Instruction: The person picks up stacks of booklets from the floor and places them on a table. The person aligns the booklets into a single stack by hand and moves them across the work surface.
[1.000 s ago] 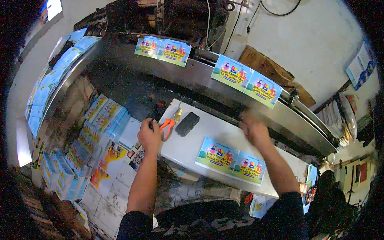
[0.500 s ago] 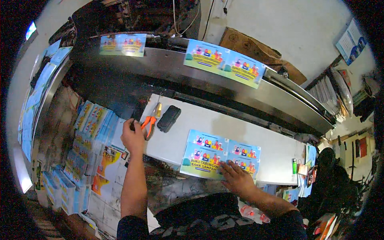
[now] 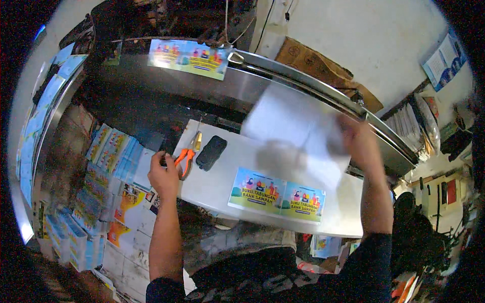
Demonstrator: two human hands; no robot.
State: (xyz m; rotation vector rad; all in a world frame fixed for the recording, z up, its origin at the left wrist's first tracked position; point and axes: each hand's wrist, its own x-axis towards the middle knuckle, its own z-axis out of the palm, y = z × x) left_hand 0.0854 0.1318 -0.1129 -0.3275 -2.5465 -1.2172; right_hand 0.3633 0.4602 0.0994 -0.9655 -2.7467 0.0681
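Observation:
My right hand [image 3: 357, 141] grips a large sheet [image 3: 295, 134] by its right edge and holds it in the air, its blank white back toward me, blurred with motion. Below it a colourful printed double sheet [image 3: 276, 194] lies flat on the white table [image 3: 212, 187]. My left hand [image 3: 163, 174] rests curled at the table's left corner, touching the orange handles of a pair of scissors [image 3: 186, 157]. A black phone-like object [image 3: 210, 152] lies just right of the scissors.
A long metal machine bed [image 3: 242, 83] runs behind the table and carries another printed sheet [image 3: 188, 58]. Stacks of printed sheets [image 3: 108, 151] lie on the floor at left. A cardboard box [image 3: 323, 68] stands by the wall. More papers hang at the right.
My right hand has risen from the printed sheet on the table and now holds a sheet up over the table's right half. The sheet on the machine's right side is gone. My left hand stays put.

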